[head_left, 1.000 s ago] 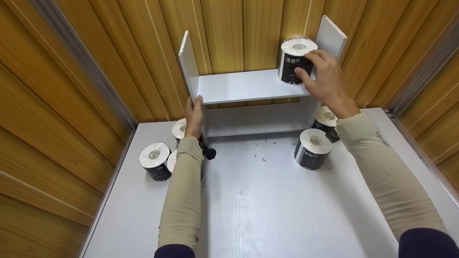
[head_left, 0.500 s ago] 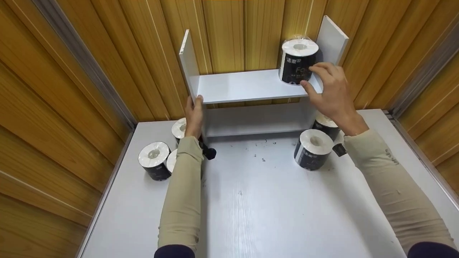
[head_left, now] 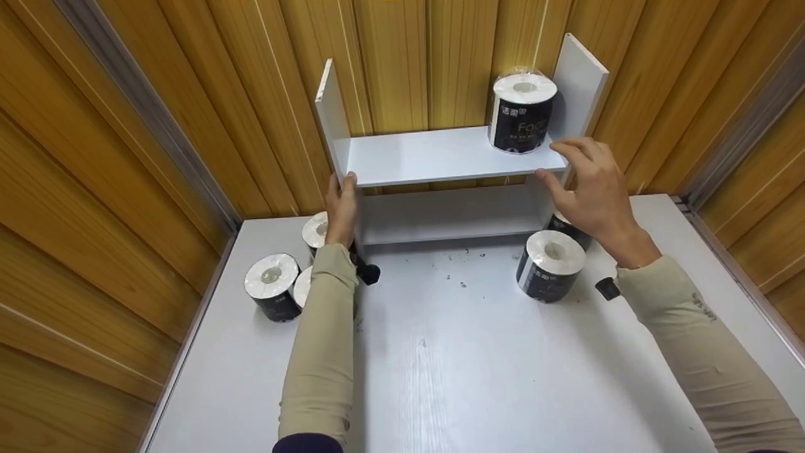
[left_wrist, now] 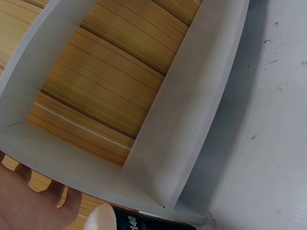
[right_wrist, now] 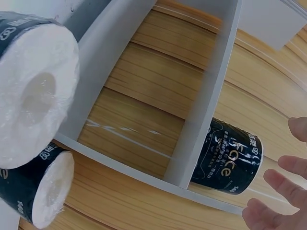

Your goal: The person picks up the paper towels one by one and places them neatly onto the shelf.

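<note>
A white shelf unit [head_left: 427, 156] stands against the back wall, with one wrapped paper roll [head_left: 521, 119] upright on its upper board, near the right side panel. My left hand [head_left: 341, 211] grips the left side panel; in the left wrist view the fingers of the left hand [left_wrist: 38, 201] lie along its outer face. My right hand [head_left: 594, 192] is in the air in front of the shelf's right side, thumb and fingers apart, holding nothing. The right wrist view shows the right hand [right_wrist: 283, 191] apart from the roll [right_wrist: 230, 158] on the shelf.
Right of the shelf's front, a roll [head_left: 550, 265] stands on the white table [head_left: 440, 365], with another partly hidden behind it. Several rolls, among them one [head_left: 272, 286], stand at the left, partly behind my left arm. Wood-patterned walls enclose the back and sides.
My right hand has let go of the roll on the upper board and moved down and right, away from it. My left hand keeps its grip on the panel.
</note>
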A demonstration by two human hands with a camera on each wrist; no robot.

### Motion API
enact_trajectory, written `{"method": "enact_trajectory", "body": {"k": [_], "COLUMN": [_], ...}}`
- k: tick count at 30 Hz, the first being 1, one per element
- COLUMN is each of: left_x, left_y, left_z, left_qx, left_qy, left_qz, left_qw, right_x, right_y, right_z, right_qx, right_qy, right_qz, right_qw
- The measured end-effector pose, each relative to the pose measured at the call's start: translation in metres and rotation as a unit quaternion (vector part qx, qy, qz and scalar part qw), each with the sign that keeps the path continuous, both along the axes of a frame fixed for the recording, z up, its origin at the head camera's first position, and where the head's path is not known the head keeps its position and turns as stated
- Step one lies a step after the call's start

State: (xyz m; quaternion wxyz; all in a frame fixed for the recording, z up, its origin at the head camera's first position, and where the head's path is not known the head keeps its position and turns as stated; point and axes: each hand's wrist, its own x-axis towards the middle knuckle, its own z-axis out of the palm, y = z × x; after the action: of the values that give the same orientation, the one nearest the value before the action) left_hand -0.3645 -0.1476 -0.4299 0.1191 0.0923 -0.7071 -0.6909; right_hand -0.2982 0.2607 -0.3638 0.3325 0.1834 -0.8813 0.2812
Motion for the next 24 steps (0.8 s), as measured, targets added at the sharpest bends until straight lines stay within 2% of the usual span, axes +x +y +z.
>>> {"method": "enact_trajectory", "body": {"k": [4, 13, 20, 24], "left_x": [0.001, 0.001, 0.001, 0.001], "left_y": [-0.001, -0.002, -0.001, 0.000], "left_z": [0.000, -0.001, -0.001, 0.000], "left_qx": [-0.002, -0.008, -0.008, -0.011], "left_qy": [-0.003, 0.012, 0.013, 0.008], "left_qz": [0.000, -0.002, 0.001, 0.006], "left_qw": [1.0000, 0.9999, 0.9999, 0.9999], "right_x": [0.002, 0.008, 0.015, 0.018], "right_y": [0.002, 0.008, 0.011, 0.012], "right_z": [-0.008, -0.025, -0.034, -0.039], "right_qx": [-0.002, -0.018, -0.018, -0.015], "right_qy": [-0.004, 0.017, 0.009, 0.019], "right_qz": [0.003, 0.017, 0.008, 0.008], "right_qw": [1.0000, 0.9996, 0.9998, 0.9997]}}
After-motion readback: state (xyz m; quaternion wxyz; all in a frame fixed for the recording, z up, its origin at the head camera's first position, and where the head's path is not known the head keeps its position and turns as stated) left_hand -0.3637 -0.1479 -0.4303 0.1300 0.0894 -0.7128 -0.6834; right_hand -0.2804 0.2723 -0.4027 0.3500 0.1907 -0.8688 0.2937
